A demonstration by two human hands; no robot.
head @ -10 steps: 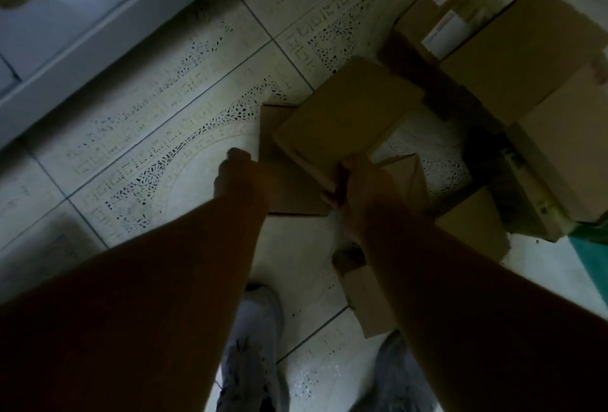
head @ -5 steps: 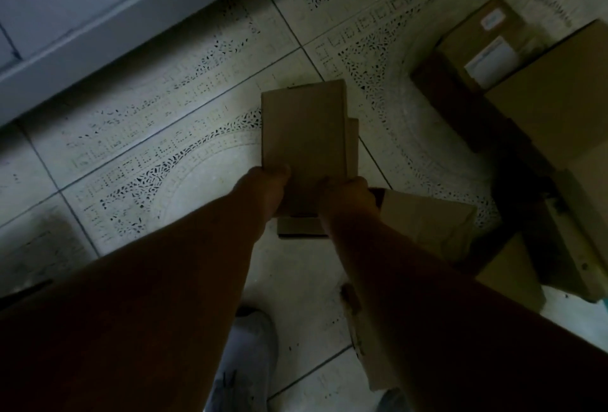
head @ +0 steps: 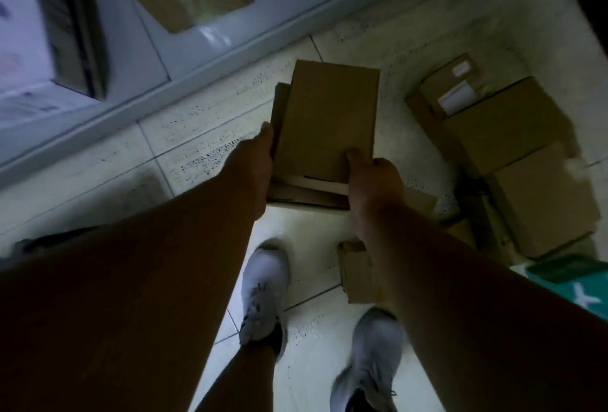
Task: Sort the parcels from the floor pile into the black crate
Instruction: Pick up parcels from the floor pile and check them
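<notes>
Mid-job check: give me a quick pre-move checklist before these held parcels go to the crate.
1. Left hand grips the left edge of the lower parcel: ok.
2. Right hand holds the near right corner, thumb on the top parcel: ok.
3. Stack alignment: the top parcel sits offset to the right on the lower parcel: not ok.
4. Black crate in sight: cannot tell, it does not show in this view.
5. Footing: a small box lies on the floor right by the right shoe: not ok.
6. Remaining pile is apart from the held stack: ok.
</notes>
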